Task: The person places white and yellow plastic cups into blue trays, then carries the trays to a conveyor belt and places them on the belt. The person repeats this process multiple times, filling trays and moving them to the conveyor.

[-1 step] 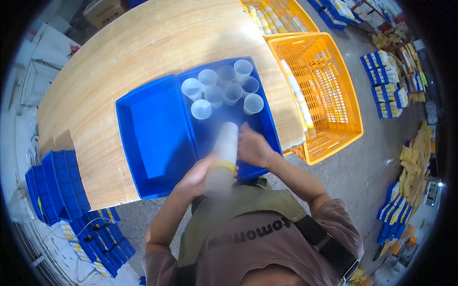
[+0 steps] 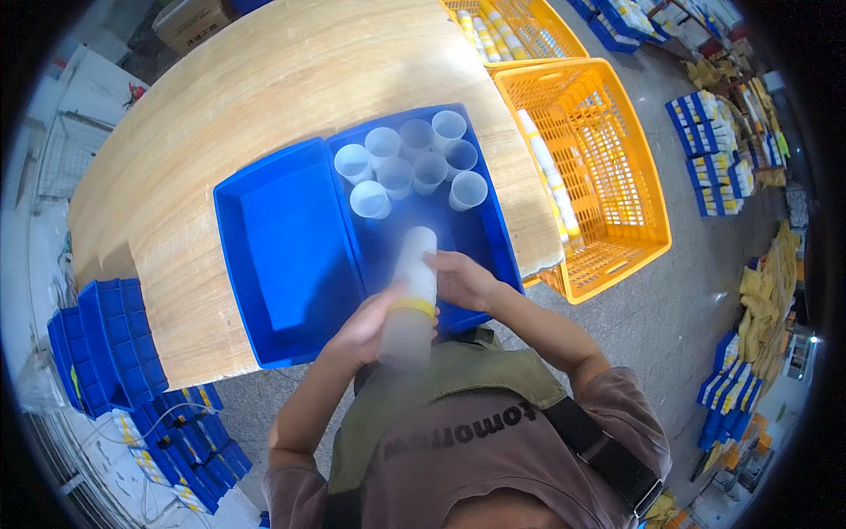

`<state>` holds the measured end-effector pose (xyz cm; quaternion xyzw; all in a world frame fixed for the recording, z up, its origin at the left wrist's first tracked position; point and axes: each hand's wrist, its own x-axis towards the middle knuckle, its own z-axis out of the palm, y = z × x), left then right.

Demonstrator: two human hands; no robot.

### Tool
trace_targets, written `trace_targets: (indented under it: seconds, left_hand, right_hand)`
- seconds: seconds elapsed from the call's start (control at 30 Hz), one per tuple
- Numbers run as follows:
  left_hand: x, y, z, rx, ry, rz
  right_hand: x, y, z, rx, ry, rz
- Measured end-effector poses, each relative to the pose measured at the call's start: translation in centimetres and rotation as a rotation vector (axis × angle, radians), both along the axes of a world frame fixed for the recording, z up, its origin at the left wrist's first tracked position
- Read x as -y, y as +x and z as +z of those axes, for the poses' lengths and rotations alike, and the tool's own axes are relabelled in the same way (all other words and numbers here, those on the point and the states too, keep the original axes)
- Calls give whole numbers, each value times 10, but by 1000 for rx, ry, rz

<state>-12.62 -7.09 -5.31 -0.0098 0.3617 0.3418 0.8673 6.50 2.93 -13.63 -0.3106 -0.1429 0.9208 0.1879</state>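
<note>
In the frame's centre, a tube (image 2: 418,280), white above a yellow band (image 2: 412,306) and frosted below, is clasped in the left hand (image 2: 364,327) and touched by the right hand (image 2: 467,283), whose closure cannot be told.

Two bare hands: one left hand (image 2: 366,327), one right hand (image 2: 467,281). One pale cylinder (image 2: 417,277), one yellow band (image 2: 411,306) on it. Nine translucent cups (image 2: 429,176), counted by rims. Two blue trays (image 2: 282,234) on one wooden table (image 2: 308,79). Two yellow crates (image 2: 648,189); white-and-yellow tubes (image 2: 557,194) inside too crowded for count. One cardboard box (image 2: 192,24).
</note>
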Motion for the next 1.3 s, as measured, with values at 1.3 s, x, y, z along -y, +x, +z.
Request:
trace_targets:
  seconds: [1.3]
  left_hand:
    - [41, -6, 1, 95, 44, -14]
  right_hand:
    - [15, 22, 29, 232, -104, -433]
